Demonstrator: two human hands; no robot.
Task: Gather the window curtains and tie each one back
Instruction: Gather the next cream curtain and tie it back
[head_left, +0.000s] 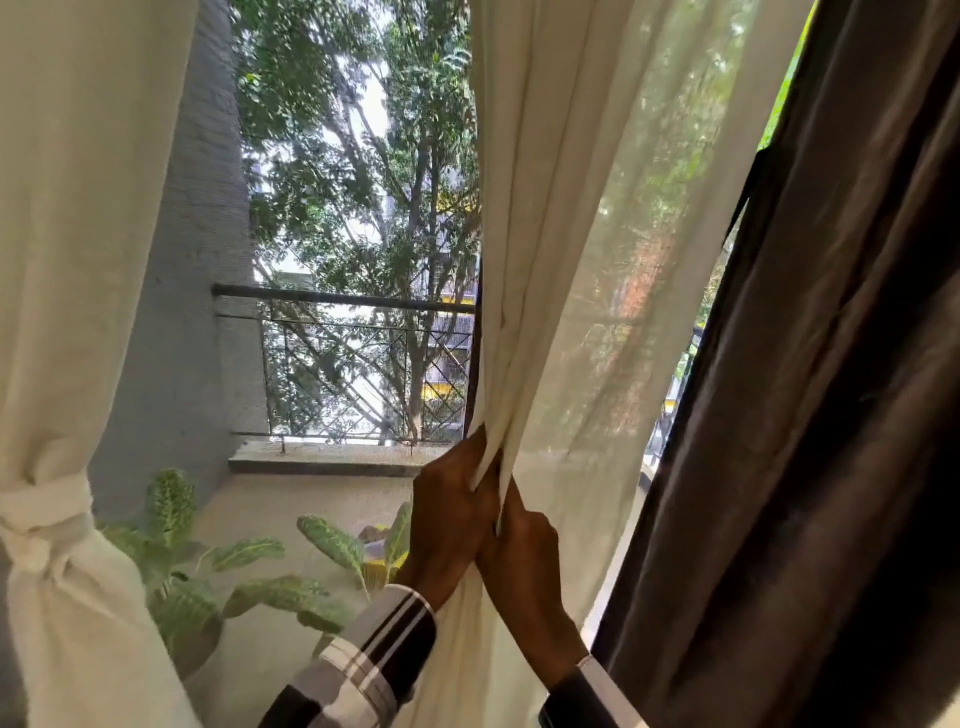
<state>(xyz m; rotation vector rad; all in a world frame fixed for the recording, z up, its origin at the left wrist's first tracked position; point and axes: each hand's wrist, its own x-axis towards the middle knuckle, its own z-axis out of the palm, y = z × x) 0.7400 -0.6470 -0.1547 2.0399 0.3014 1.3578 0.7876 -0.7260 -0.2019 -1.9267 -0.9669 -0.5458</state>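
A: What were the hands doing?

B: Both were up at the inner edge of the right white curtain (587, 249). The left hand (453, 506) had its fingers curled round the folded edge and gripped it. The right hand (524, 558) sat just below and beside it, touching it, and its fingers pinched the same edge. Both wrists came up from the bottom in striped sleeves (371, 660).

A: Where were the curtains?

B: I counted two white ones. The left white curtain (67, 260) hung at the left side, already bunched and tied with a white knot (44, 519). The right one still hung loose. One dark curtain (831, 415) hung just to the right of it, partly over the window.

A: What else was there?

B: Leafy green plants (218, 566) stood low behind the glass, near the tied curtain. A railing (353, 364) ran across outside, with trees (358, 156) past it.
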